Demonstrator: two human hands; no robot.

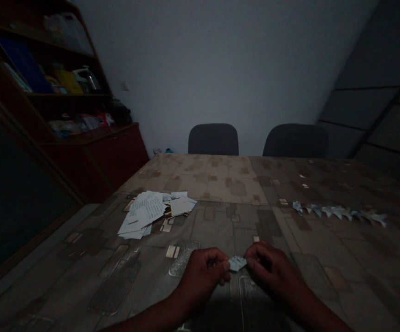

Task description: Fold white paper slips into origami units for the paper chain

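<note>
A small folded piece of paper [237, 263] with dark marks on it is held just above the near part of the table. My left hand [205, 269] pinches its left end between thumb and fingers. On the opposite end, my right hand [271, 265] grips it the same way, fingers curled. Farther off to the left lies a loose pile of paper sheets [148, 212], some with handwriting. Over to the right, several small folded paper pieces [338, 212] stand in a row.
A patterned cloth [217, 180] covers the table. Two dark chairs [213, 139] stand behind the far edge against a pale wall. At the left is a wooden cabinet [113, 154] with filled shelves. The room is dim.
</note>
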